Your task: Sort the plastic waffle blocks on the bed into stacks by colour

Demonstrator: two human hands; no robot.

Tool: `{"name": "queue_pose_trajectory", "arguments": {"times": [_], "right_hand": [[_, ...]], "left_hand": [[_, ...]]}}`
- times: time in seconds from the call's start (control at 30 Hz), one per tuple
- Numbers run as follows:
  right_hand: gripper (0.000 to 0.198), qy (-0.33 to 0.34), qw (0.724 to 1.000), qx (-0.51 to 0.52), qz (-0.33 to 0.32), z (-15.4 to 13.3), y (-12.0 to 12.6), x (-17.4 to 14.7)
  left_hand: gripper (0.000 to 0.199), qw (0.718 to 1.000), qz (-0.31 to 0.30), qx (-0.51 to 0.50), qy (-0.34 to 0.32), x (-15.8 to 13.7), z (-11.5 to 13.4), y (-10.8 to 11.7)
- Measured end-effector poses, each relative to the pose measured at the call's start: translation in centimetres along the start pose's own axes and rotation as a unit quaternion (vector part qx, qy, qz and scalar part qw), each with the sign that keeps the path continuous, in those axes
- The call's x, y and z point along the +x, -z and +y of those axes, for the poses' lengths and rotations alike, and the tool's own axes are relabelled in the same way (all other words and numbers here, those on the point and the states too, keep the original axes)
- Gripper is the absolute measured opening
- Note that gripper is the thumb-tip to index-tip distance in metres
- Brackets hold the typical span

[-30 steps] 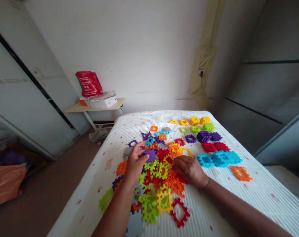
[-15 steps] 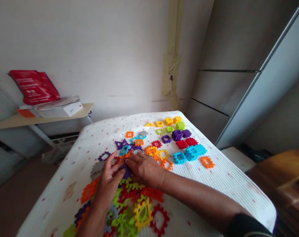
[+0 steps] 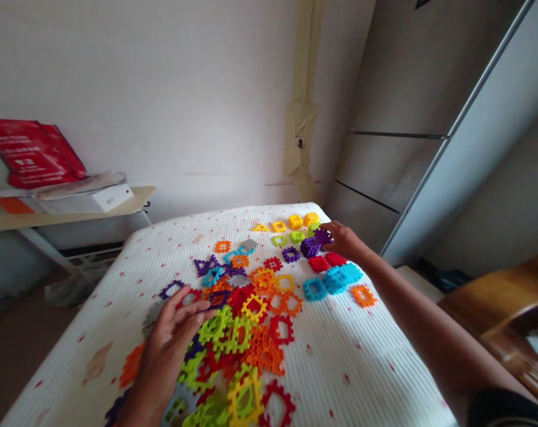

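Observation:
My right hand [image 3: 343, 240] is stretched to the far right of the table, its fingers closed on a solid purple notched tile [image 3: 322, 236]. That tile is right above a stack of purple tiles [image 3: 310, 248], and I cannot tell whether they touch. My left hand [image 3: 173, 326] hovers at the left side of the mixed pile, fingers apart and holding nothing. Nearest to it are a dark purple frame tile [image 3: 219, 299] and green notched tiles [image 3: 226, 329]. Yellow [image 3: 254, 308], red and orange tiles lie loose in the same pile.
Sorted groups stand at the right: yellow tiles [image 3: 296, 222], green tiles [image 3: 297, 236], red tiles [image 3: 319, 263], blue tiles [image 3: 337, 277] and an orange tile [image 3: 363, 295]. A white spotted cloth [image 3: 322, 350] covers the table. A side shelf [image 3: 139, 198] is at the left, a grey cabinet [image 3: 393, 166] at the right.
My right hand has moved from the pile to the far right with a purple tile in it. My left hand has stayed over the pile's left side. The view has shifted slightly.

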State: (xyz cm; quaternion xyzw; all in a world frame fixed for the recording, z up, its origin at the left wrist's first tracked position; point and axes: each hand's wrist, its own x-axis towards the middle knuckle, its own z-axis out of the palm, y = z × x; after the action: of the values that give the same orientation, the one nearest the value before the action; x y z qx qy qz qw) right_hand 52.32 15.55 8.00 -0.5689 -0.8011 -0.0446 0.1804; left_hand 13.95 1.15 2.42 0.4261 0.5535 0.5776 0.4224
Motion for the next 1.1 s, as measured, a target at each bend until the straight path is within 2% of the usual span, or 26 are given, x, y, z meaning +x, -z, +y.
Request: {"name": "queue_pose_trajectory", "arguments": {"times": [0.1, 0.2, 0.4, 0.63, 0.93, 1.03, 1.1], "right_hand": [[0.050, -0.022, 0.998, -0.035, -0.038, 4.1, -0.6, 0.6], [0.047, -0.016, 0.996, -0.044, -0.070, 5.8, -1.6, 1.1], [0.049, -0.009, 0.991, -0.059, -0.117, 6.7, -3.3, 2.2], [0.050, -0.003, 0.987, -0.076, -0.139, 6.9, -3.9, 2.3], [0.038, 0.011, 0.995, -0.047, -0.090, 6.7, -4.1, 2.3], [0.022, 0.019, 0.999, -0.007, -0.037, 6.6, -4.6, 2.1], [0.017, 0.016, 0.999, 0.028, 0.038, 6.8, -5.1, 2.0]], "left_hand": [[0.074, 1.000, 0.006, 0.007, -0.002, 0.1, -0.1, -0.2], [0.073, 1.000, 0.010, 0.013, 0.002, 0.1, 0.0, -0.2], [0.071, 0.999, 0.019, 0.035, 0.007, 0.0, 0.1, 0.0], [0.074, 0.999, 0.018, 0.044, 0.005, 0.1, 0.1, 0.1], [0.071, 1.000, 0.007, 0.018, -0.001, 0.2, -0.3, 0.4], [0.067, 1.000, 0.016, 0.004, -0.024, 0.1, 0.2, 1.1], [0.063, 0.998, 0.035, -0.006, -0.046, -0.1, 1.1, 1.9]]}}
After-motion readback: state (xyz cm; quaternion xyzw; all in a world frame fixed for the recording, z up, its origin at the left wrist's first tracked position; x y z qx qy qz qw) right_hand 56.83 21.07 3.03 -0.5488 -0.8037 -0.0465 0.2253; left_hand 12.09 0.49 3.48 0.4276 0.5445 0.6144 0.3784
